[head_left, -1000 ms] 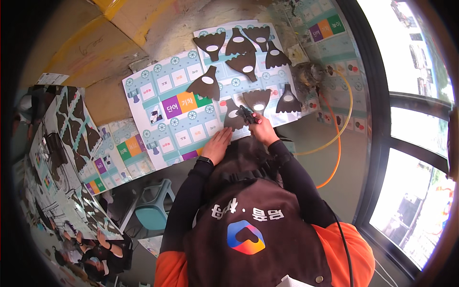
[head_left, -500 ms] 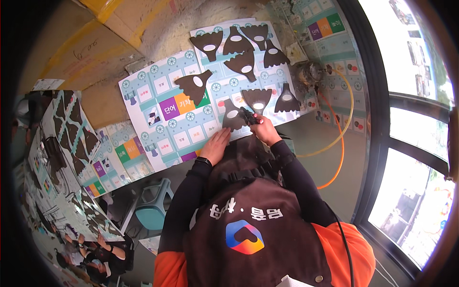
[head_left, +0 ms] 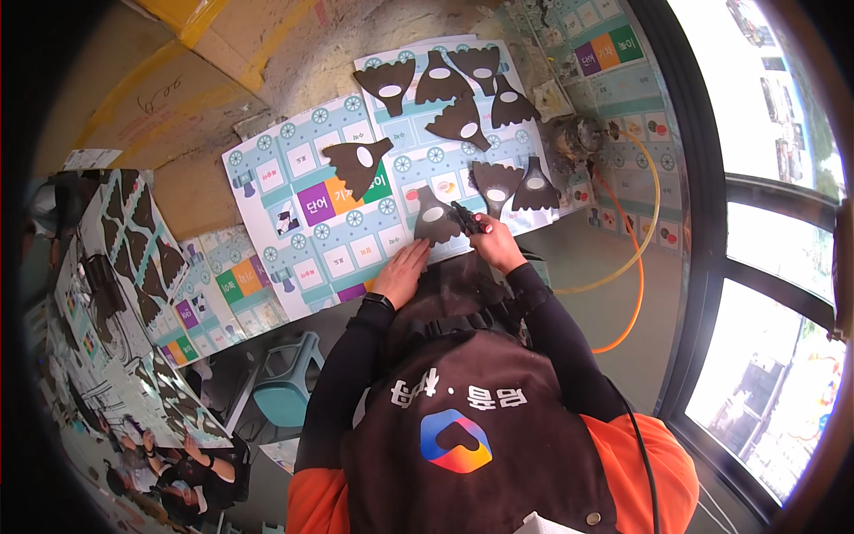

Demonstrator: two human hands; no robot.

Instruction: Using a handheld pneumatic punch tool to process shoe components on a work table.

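Observation:
My right hand (head_left: 494,245) is closed around a small black gun-shaped tool (head_left: 464,216) with a red part. The tool's front end reaches the right side of a dark fan-shaped piece (head_left: 429,231) that has a scalloped edge and a white oval. On that piece's lower edge lie the fingertips of my left hand (head_left: 403,269), fingers stretched out. Beside the tool, to the right, rests another dark piece (head_left: 496,185), close to a further one (head_left: 535,187). All lie on printed paper sheets (head_left: 325,258) in light blue and white.
Several more dark pieces (head_left: 440,78) are spread over the far sheets. Yellow and orange hoses (head_left: 642,258) hang at the right, near a round metal fitting (head_left: 578,135). A teal stool (head_left: 286,392) stands below left. Other people (head_left: 182,472) work at a table further left.
The dark piece right of the tool has slid right and turned slightly. Another piece farther up has shifted right, and the left sheet a little too. My hands have hardly moved.

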